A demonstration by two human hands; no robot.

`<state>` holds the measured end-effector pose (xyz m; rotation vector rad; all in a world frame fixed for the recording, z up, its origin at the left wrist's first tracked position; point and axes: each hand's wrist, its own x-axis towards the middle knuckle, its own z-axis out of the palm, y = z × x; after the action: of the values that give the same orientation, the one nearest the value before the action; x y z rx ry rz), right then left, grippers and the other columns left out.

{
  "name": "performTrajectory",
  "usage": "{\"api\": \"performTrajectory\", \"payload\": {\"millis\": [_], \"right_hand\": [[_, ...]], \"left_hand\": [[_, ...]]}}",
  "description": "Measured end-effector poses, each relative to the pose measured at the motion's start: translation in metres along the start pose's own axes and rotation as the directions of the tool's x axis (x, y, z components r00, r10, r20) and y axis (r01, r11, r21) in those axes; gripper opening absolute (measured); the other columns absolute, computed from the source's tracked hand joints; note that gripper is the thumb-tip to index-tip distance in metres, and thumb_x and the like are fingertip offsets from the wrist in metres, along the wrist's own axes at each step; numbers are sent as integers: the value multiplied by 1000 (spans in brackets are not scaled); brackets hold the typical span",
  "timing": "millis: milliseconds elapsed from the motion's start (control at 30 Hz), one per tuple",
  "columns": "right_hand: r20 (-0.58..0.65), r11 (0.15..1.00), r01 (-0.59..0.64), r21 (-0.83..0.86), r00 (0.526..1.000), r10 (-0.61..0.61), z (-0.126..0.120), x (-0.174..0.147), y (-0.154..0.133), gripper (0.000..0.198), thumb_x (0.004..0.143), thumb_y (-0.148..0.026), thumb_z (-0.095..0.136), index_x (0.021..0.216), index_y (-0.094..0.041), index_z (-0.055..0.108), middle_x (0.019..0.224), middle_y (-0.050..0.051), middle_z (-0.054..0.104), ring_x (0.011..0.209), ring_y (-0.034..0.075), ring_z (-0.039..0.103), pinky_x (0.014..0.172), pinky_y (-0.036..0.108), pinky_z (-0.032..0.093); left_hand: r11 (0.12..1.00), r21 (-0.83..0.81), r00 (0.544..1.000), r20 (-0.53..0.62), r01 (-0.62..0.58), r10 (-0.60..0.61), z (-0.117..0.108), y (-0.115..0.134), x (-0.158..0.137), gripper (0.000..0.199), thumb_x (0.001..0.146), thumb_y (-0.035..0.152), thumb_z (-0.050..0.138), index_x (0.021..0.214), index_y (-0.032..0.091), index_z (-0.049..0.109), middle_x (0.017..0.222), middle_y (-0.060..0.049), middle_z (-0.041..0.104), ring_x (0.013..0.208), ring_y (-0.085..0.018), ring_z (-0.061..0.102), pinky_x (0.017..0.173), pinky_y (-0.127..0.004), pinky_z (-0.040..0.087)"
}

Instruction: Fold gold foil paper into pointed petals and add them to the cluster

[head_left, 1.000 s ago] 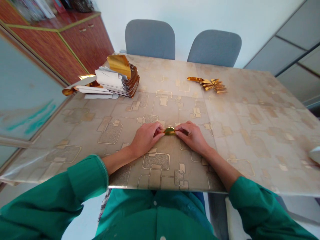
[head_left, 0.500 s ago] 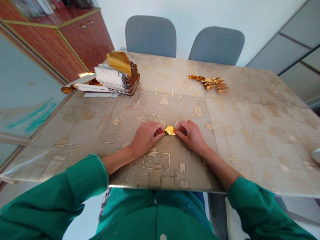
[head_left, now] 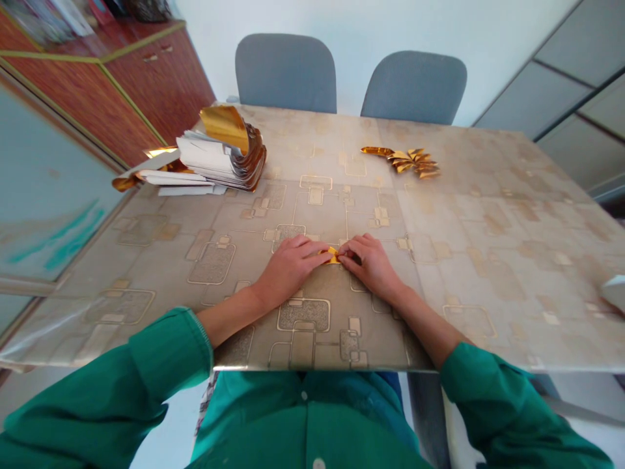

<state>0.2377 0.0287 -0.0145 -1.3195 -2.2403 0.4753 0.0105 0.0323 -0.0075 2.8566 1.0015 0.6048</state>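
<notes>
Between my hands, low over the patterned tablecloth [head_left: 305, 314], is a small piece of gold foil paper [head_left: 333, 256]. My left hand [head_left: 293, 264] has its fingers closed on the left end, covering much of it. With thumb and fingertips, my right hand [head_left: 365, 260] pinches the right end. Only a short shiny strip of the paper shows between the fingertips. Farther back, to the right, lies a cluster of folded gold paper pieces [head_left: 414, 162]. A stack of gold and white paper sheets [head_left: 209, 156], its edges curled, sits at the back left.
Two grey chairs [head_left: 286, 71] stand behind the table against the white wall. A reddish wooden cabinet [head_left: 161, 85] is at the far left. Part of a white object [head_left: 614, 293] shows at the right edge of the table.
My left fingers have moved right and flattened over the gold foil paper, so less of it shows. My right hand keeps its pinch. The whole view has shifted slightly.
</notes>
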Motion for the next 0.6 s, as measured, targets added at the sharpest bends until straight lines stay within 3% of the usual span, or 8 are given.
{"api": "performTrajectory", "payload": {"millis": [133,367,467,600], "right_hand": [[-1,995,30,-95,1000,-30,-1,-2,-4,13,96,-26,58,101,-21,69,88,3,67,83,18,51,76,31,33],[-8,891,144,-430,987,-163,-4,-11,-11,20,98,-32,54,105,-24,72,78,3,63,82,21,47,78,33,30],[-3,860,169,-481,981,-195,-4,-11,-12,20,98,-32,54,105,-24,71,77,2,63,82,21,46,79,33,30],[-31,868,149,-473,982,-186,-6,-9,-12,20,98,-31,54,95,-23,72,76,2,64,83,20,47,79,33,30]], "left_hand": [[994,28,991,85,-103,100,-1,-1,2,27,101,17,46,122,19,63,125,-5,65,104,-20,57,89,-34,45],[993,1,987,107,-118,118,-2,-3,6,28,100,14,44,118,17,65,119,-5,67,101,-18,59,91,-32,48],[987,-32,984,80,-156,158,-1,-7,9,27,100,13,44,115,17,65,119,-4,68,101,-17,59,91,-31,49],[980,-51,976,92,-193,197,1,-14,10,32,101,13,43,127,17,59,135,-5,60,103,-17,56,91,-32,47]]}}
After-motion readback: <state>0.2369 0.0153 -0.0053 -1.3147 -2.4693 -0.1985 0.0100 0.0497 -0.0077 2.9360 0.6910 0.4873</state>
